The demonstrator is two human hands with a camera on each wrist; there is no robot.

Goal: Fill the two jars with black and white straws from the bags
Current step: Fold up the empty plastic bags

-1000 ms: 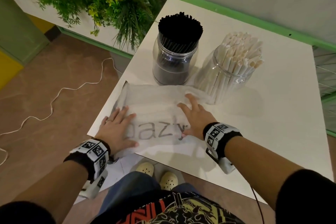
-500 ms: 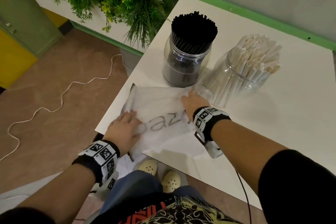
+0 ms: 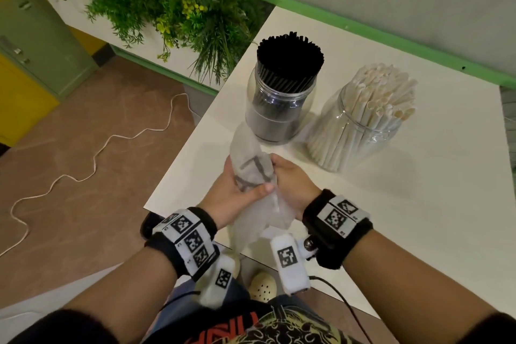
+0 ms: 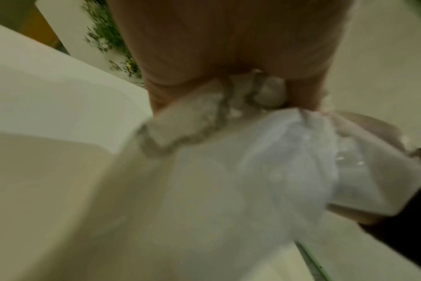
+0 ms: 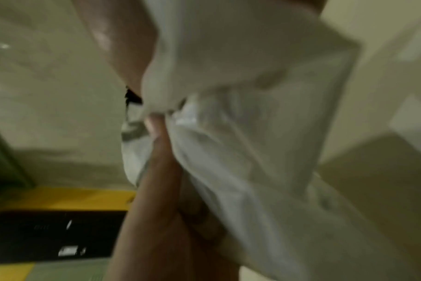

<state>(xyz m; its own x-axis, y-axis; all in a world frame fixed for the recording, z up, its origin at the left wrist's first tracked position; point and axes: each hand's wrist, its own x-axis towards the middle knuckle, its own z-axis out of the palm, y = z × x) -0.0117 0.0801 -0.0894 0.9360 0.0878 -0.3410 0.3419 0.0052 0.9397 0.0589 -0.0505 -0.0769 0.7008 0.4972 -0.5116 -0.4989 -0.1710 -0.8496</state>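
Note:
Two glass jars stand on the white table (image 3: 418,204). The left jar (image 3: 279,109) is packed with black straws (image 3: 290,50), the right jar (image 3: 360,126) with white straws (image 3: 382,92). A crumpled, empty translucent bag (image 3: 252,173) with grey lettering is bunched up between both hands above the table's near corner. My left hand (image 3: 231,193) grips it from the left, thumb across the front. My right hand (image 3: 290,181) curls round it from the right. In the blurred wrist views the bag (image 4: 264,171) (image 5: 240,133) fills most of the picture.
A planter of green foliage with yellow flowers (image 3: 167,3) stands left of the table. A white cable (image 3: 97,153) snakes over the brown floor. Green and yellow cabinets (image 3: 33,64) are at far left. A green ledge (image 3: 363,31) runs along the wall behind the table.
The bag lay flat on the table under both open palms. Now both hands have gathered it into a bunch and lifted it off the surface near the table corner.

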